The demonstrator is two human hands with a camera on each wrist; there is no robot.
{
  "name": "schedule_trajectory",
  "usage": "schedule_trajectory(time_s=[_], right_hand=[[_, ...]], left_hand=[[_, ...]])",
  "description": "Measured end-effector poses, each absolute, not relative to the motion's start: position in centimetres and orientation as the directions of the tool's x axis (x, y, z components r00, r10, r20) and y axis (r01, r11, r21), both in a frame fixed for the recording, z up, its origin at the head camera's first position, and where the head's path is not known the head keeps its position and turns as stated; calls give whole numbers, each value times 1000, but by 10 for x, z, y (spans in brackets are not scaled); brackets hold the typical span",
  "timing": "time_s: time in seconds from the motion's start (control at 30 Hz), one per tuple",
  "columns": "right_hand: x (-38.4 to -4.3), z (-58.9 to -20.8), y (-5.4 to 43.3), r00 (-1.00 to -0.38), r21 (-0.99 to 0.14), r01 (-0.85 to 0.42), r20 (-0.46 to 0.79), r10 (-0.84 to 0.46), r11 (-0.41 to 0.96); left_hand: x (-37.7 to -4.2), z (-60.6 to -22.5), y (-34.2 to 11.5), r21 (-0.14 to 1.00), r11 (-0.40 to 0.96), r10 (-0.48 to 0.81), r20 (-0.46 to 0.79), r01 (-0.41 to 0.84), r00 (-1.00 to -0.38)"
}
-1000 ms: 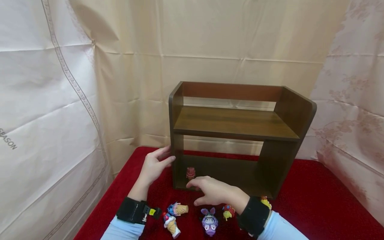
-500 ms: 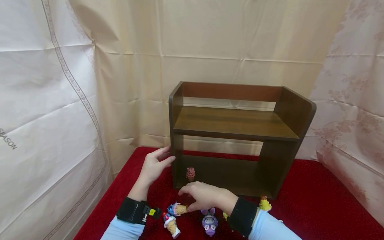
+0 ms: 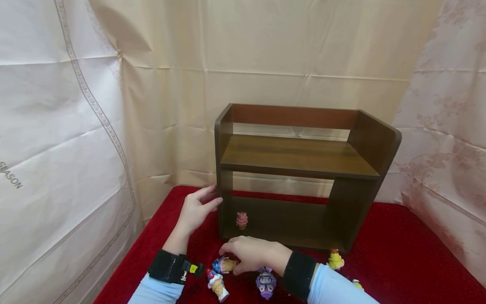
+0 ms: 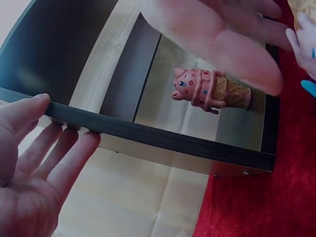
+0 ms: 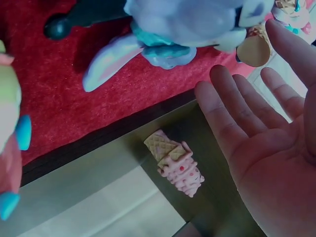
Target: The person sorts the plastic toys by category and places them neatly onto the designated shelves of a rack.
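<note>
My right hand (image 3: pixel 252 253) hovers over the blue-topped toy ice cream cone (image 3: pixel 228 265) on the red cloth. Its fingers spread around the cone without a visible hold; in the right wrist view the palm is bare. With the fingers nearly straight, my left hand (image 3: pixel 193 213) touches the left side panel of the brown shelf (image 3: pixel 300 154); thumb on the front edge, fingertips on the outer face. A pink toy ice cream cone (image 4: pixel 200 91) stands upright on the lower board, at the left. Nearer me lies a white-topped toy cone (image 3: pixel 217 286).
A purple rabbit-eared figurine (image 3: pixel 265 283) lies below the right wrist. Farther right are a yellow figurine (image 3: pixel 336 260) and another small figurine, partly hidden by the sleeve. The red cloth (image 3: pixel 395 240) covers the table, and cream curtains (image 3: pixel 303 50) hang behind.
My right hand has moved left and toward me, from in front of the pink cone to above the blue-topped cone. The left hand stays at the shelf's side.
</note>
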State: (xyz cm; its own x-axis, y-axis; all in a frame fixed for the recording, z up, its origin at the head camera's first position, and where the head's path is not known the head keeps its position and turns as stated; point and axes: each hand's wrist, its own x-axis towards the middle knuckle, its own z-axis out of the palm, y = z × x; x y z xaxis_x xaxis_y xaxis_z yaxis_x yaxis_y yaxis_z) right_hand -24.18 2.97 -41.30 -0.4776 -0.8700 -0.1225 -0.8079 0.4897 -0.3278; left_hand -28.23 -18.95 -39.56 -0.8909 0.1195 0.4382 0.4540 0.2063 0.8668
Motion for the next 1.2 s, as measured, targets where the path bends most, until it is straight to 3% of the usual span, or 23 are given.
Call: schedule_trajectory(time_s=[0.4, 0.63, 0.8, 1.2], right_hand=[[-242, -411, 22, -484, -283, -822, -111, -868, 494], [-244, -410, 18, -401, -283, -866, -98, -911, 412], [-246, -412, 17, -379, -296, -870, -111, -919, 395], [-249, -416, 18, -423, -249, -863, -122, -898, 440]], left_hand=[[-284, -397, -189, 875, 195, 123, 426, 443, -896], [-284, -397, -189, 873, 190, 123, 433, 450, -893], [-284, -397, -190, 870, 194, 122, 437, 453, -891], [-276, -386, -186, 883, 208, 113, 405, 420, -907]])
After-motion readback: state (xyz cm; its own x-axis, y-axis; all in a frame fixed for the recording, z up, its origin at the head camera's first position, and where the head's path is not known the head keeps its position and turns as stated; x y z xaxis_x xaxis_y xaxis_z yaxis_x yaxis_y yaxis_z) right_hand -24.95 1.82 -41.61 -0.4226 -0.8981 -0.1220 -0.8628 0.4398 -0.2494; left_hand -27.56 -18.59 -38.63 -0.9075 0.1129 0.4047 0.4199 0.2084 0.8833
